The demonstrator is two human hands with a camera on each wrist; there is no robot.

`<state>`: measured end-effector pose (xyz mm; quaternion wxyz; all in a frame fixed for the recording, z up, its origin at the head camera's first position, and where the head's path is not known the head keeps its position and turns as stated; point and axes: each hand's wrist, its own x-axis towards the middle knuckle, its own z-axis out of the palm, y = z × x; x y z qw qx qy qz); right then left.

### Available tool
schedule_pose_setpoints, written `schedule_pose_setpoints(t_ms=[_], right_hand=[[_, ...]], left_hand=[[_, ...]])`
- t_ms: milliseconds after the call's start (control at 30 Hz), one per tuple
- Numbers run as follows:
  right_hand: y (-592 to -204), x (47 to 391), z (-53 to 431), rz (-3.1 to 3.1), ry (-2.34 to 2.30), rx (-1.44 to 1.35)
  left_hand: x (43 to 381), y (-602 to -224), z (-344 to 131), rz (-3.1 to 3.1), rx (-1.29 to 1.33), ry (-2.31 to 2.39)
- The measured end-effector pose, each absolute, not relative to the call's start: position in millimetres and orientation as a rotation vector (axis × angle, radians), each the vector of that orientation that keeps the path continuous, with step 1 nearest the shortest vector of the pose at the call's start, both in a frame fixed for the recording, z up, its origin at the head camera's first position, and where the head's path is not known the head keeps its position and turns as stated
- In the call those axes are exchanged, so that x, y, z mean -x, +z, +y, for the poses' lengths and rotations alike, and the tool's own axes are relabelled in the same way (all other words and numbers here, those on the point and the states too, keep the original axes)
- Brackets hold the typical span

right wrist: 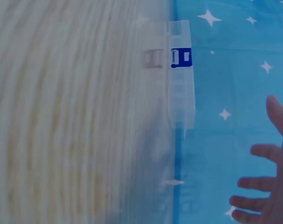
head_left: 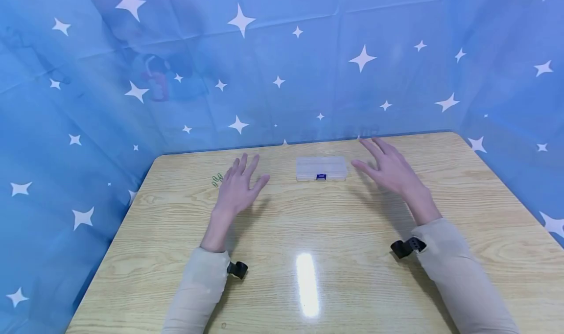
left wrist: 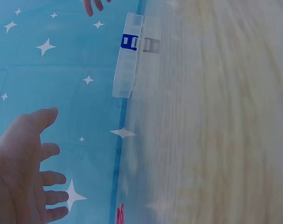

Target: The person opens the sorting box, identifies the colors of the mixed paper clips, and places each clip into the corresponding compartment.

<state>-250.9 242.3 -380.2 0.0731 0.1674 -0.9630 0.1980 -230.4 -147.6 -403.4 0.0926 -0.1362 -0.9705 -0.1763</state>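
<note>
A clear plastic storage case (head_left: pixel 321 167) with a blue latch lies closed at the far side of the table, between the two hands. My left hand (head_left: pixel 238 189) is held over the table to the left of the case, its fingers spread and holding nothing. Right beside its fingers, several green looped clips (head_left: pixel 217 179) lie on the wood. On the other side of the case hovers my right hand (head_left: pixel 389 170), thumb toward the case and fingers apart, with nothing in it. Both wrist views show the latch side of the case, apart from the fingers.
The wooden table (head_left: pixel 273 246) ends just behind the case, where a blue curtain (head_left: pixel 299 94) with white stars hangs. Small red pieces (left wrist: pixel 120 214) appear at the bottom edge of the left wrist view. Each sleeve has a small black camera at the cuff.
</note>
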Motion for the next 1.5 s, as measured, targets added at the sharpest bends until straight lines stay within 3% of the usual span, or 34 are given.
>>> schedule_pose_setpoints(t_ms=[1500], right_hand=[[-401.0,270.0,217.8,-3.086,0.814,-0.528]], left_hand=[[253.2,-410.2,-86.8,-2.757,0.743,-0.648]])
